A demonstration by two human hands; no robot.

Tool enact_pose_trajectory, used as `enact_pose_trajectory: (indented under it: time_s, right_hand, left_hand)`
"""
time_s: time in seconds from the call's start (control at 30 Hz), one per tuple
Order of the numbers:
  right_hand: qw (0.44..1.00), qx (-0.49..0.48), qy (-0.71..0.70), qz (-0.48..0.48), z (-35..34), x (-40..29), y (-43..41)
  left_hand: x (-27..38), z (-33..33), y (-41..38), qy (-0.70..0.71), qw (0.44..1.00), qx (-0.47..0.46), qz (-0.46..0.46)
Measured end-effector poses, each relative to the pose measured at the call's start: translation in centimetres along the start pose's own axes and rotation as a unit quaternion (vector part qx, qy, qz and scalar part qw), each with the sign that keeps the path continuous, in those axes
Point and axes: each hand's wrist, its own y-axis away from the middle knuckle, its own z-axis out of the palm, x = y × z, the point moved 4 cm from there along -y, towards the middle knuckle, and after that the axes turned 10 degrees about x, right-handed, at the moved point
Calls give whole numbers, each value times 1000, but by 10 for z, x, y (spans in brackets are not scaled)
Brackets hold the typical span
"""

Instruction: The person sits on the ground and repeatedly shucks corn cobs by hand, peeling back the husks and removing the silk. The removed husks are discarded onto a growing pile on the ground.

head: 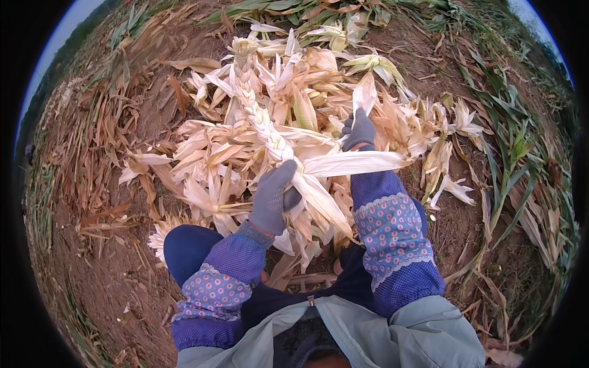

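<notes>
A pale braid of corn husks (268, 133) runs from the far side of a husk pile down towards me. My left hand (275, 198), in a grey work glove, grips the braid at its near end. Beyond that grip, loose husk strands fan out; one broad white husk (359, 163) points right and another husk strand (324, 202) hangs down to the right. My right hand (361, 129), gloved in the same grey, is closed on a husk strand (365, 94) whose pale blade sticks up above the fingers. Part of the right fingers is hidden behind the hand.
Beneath both hands lies a heap of dry corn husks (221, 156). Several loose husks (444, 170) lie right of it. Green corn stalks (513, 170) edge the right, and dry stalks and leaves (103, 119) the left. Brown soil (106, 271) surrounds my bent knees (188, 250).
</notes>
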Motion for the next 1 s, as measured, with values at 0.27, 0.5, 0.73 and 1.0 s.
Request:
enact_pose_trajectory:
  time_s: [0.27, 0.5, 0.73, 1.0]
  right_hand:
    - [994, 93, 12, -60, -14, -2, -21]
    - [995, -43, 83, -46, -2, -4, -22]
    - [980, -29, 83, -179, 1, -62, 18]
    - [950, -118, 123, -261, -2, -72, 68]
  left_hand:
    - [-16, -4, -13, -3, 999, -34, -17]
    - [0, -12, -7, 21, 999, 28, 4]
    - [43, -40, -14, -110, 981, 12, 162]
    - [55, -33, 26, -44, 981, -97, 164]
